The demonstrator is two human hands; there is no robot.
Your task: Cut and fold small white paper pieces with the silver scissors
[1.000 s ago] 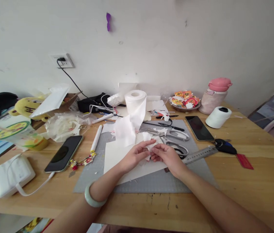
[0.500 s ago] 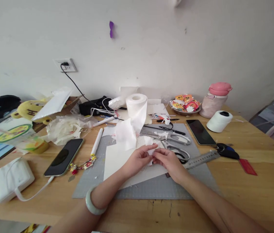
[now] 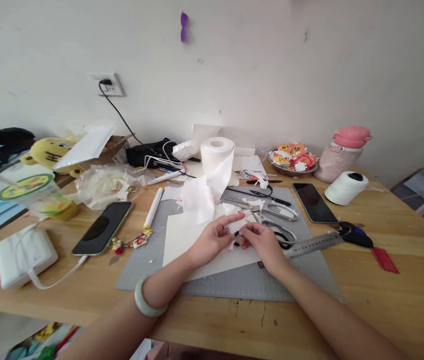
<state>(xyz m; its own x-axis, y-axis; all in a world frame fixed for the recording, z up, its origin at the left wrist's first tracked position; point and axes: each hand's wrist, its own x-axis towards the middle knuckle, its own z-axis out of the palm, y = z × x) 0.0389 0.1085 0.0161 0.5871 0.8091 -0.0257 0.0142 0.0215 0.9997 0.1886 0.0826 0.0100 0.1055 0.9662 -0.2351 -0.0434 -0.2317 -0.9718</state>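
My left hand [image 3: 214, 239] is pinched on a small piece of white paper [image 3: 231, 245] by its thumb, with the index finger stretched forward. Close beside it, the thumb and fingers of my right hand [image 3: 264, 246] press together; whatever they grip is hidden. Both hands are over a white sheet [image 3: 181, 240] on a grey cutting mat [image 3: 151, 275]. Just past the right hand lie metal scissors [image 3: 285, 212] and a black ring-shaped thing, partly covered. A roll of white tissue [image 3: 212, 156] stands behind, its loose end trailing toward the hands.
A steel ruler [image 3: 315, 245], keys [image 3: 356, 235], a phone [image 3: 314, 202] and a thread cone [image 3: 347, 188] lie to the right. A bowl of cut-outs [image 3: 294, 170] and a pink bottle [image 3: 341, 155] stand behind. On the left are another phone [image 3: 102, 227], a power bank [image 3: 26, 257] and a drink cup [image 3: 59, 207].
My right fingers have parted slightly from my left ones, uncovering part of the black ring below. The left hand keeps the paper. The view has tilted down and shifted slightly left.
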